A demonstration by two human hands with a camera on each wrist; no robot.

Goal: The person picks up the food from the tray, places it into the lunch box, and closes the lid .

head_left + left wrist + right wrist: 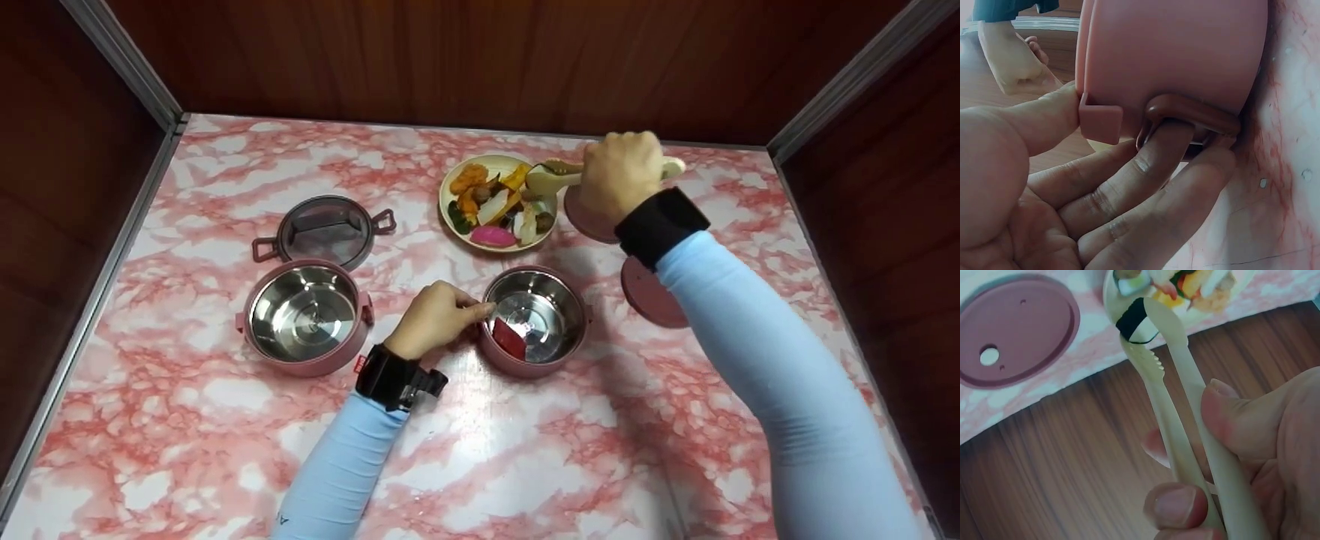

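My left hand point(439, 319) steadies a small pink pot point(534, 369) with a steel inside. In the left wrist view, its thumb presses near the rim and its fingers curl at the brown side handle point(1193, 115). A flat dark red piece point(510, 339) leans inside that pot. My right hand point(622, 169) grips cream tongs point(1185, 371) over the right edge of a plate point(448, 217) of mixed food pieces. Between the tong tips in the right wrist view is a white piece with a black edge point(1131, 319). A pink food piece point(493, 237) lies at the plate's front.
A second pink pot point(307, 367) stands on the left, a see-through lid point(326, 229) with two handles behind it. Two round pink lids, one farther back point(589, 217) and one nearer point(651, 296), lie partly under my right arm. Wood-look panels point(480, 60) border the marbled table.
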